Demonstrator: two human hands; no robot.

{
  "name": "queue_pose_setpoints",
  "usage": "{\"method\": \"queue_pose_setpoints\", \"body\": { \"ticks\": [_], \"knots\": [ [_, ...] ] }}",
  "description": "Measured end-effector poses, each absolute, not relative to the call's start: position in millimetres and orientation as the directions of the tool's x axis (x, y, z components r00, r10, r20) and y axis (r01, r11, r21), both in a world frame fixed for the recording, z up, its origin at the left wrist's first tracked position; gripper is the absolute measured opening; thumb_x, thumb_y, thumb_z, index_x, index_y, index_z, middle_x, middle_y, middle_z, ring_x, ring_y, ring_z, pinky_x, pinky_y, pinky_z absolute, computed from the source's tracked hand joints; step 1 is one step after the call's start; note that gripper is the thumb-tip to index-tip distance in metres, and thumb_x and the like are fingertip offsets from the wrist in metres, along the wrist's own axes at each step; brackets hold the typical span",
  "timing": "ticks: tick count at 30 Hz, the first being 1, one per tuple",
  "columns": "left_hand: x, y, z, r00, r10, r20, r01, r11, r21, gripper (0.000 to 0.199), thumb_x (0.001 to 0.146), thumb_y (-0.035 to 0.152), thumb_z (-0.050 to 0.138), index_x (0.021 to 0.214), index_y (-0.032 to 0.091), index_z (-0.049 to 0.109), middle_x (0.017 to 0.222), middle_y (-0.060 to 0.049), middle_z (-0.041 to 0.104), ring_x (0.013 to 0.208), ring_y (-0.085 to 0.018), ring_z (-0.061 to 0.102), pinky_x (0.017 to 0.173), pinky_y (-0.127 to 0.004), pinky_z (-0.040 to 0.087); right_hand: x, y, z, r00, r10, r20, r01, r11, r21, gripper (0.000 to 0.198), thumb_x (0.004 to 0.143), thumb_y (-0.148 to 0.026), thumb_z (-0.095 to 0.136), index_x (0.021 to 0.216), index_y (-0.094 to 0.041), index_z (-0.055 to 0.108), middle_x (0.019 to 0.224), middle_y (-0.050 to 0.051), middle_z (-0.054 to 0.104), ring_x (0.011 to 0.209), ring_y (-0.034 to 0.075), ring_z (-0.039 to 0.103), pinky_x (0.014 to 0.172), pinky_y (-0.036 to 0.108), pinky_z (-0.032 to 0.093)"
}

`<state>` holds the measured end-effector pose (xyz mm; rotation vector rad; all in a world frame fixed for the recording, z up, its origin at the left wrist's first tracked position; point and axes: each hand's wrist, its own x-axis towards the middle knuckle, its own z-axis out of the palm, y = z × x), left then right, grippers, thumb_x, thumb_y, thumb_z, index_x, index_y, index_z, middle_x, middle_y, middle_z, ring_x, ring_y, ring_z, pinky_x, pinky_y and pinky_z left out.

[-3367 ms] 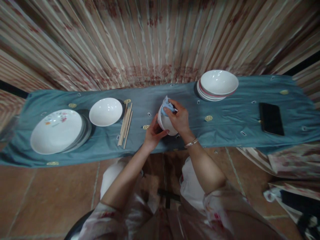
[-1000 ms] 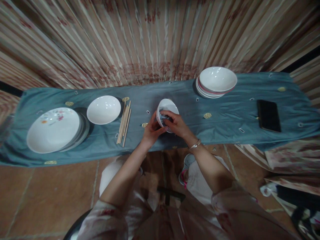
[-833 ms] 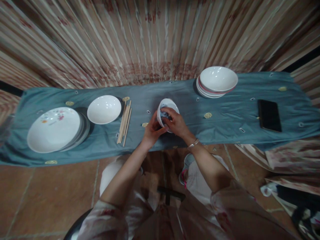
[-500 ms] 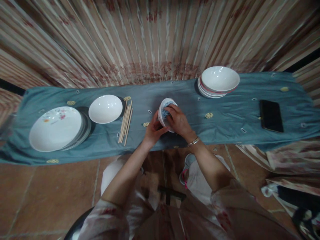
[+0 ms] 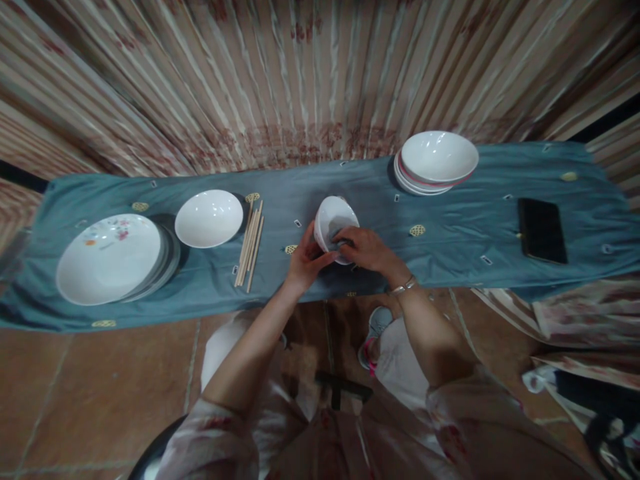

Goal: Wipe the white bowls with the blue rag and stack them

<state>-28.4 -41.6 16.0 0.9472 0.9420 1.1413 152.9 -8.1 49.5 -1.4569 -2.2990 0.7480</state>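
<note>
A small white bowl (image 5: 331, 217), tilted a little, is held over the middle of the table. My left hand (image 5: 303, 262) grips its left side and lower rim, thumb along the near edge. Closed fingers of my right hand (image 5: 371, 249) reach inside near the right rim, pinching a bluish-grey cloth (image 5: 341, 243). Most of that cloth is hidden by the fingers. Left of the hands lie several wooden chopsticks (image 5: 250, 247), roughly side by side.
On the blue tablecloth (image 5: 360, 180) stand a shallow white bowl (image 5: 209, 219) and a stack of flowered plates (image 5: 107, 263) at left. Stacked white bowls (image 5: 439, 159) are at back right, with a dark flat tablet-like object (image 5: 543, 230) farther right. A pleated curtain (image 5: 300, 80) hangs behind.
My right hand has shifted down and right inside the small bowl, taking the cloth along. More of the bowl's inner wall shows. My left hand keeps its grip.
</note>
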Motion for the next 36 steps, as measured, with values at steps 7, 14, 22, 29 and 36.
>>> {"method": "queue_pose_setpoints", "body": {
  "ticks": [7, 14, 22, 29, 36],
  "knots": [
    [-28, -42, 18, 0.162, 0.978, -0.134, -0.295, 0.178, 0.939, 0.119, 0.057, 0.046, 0.097, 0.158, 0.024, 0.037, 0.109, -0.007, 0.078, 0.110, -0.028, 0.072, 0.105, -0.047, 0.055, 160, -4, 55, -0.510, 0.854, -0.099, 0.524, 0.217, -0.824, 0.030, 0.087, -0.019, 0.055, 0.105, -0.018, 0.079, 0.094, 0.002, 0.079, 0.083, 0.017, 0.069, 0.081, 0.028, 0.052],
    [-28, -43, 21, 0.154, 0.979, -0.130, -0.326, 0.175, 0.929, 0.113, 0.058, 0.042, 0.097, 0.156, 0.025, 0.043, 0.104, -0.006, 0.079, 0.104, -0.026, 0.074, 0.099, -0.043, 0.058, 156, -6, 52, -0.506, 0.862, -0.036, 0.200, 0.077, -0.977, 0.028, 0.082, -0.032, 0.063, 0.099, -0.018, 0.080, 0.096, 0.003, 0.077, 0.090, 0.018, 0.068, 0.085, 0.030, 0.053],
    [-27, -42, 21, 0.138, 0.979, -0.152, -0.323, 0.190, 0.927, 0.121, 0.051, 0.041, 0.099, 0.156, 0.022, 0.042, 0.108, -0.007, 0.078, 0.105, -0.026, 0.073, 0.103, -0.042, 0.056, 146, -9, 48, -0.416, 0.909, -0.032, 0.014, -0.029, -0.999, 0.037, 0.077, -0.045, 0.077, 0.105, -0.020, 0.078, 0.104, 0.004, 0.077, 0.095, 0.019, 0.068, 0.092, 0.034, 0.054],
    [-26, -44, 24, 0.143, 0.983, -0.111, -0.294, 0.149, 0.944, 0.116, 0.055, 0.043, 0.098, 0.155, 0.022, 0.043, 0.118, -0.010, 0.077, 0.116, -0.030, 0.070, 0.111, -0.049, 0.050, 132, -10, 52, -0.253, 0.956, 0.146, 0.047, 0.163, -0.985, 0.046, 0.085, -0.050, 0.069, 0.122, -0.024, 0.072, 0.130, 0.007, 0.072, 0.120, 0.024, 0.066, 0.107, 0.039, 0.052],
    [-22, -46, 26, 0.177, 0.983, -0.047, -0.237, 0.089, 0.967, 0.116, 0.059, 0.043, 0.096, 0.158, 0.023, 0.039, 0.128, -0.014, 0.073, 0.119, -0.033, 0.069, 0.110, -0.054, 0.050, 131, -4, 58, -0.169, 0.925, 0.339, 0.482, 0.378, -0.790, 0.046, 0.098, -0.034, 0.053, 0.142, -0.026, 0.059, 0.155, 0.009, 0.054, 0.147, 0.025, 0.046, 0.124, 0.045, 0.037]
  ]
}}
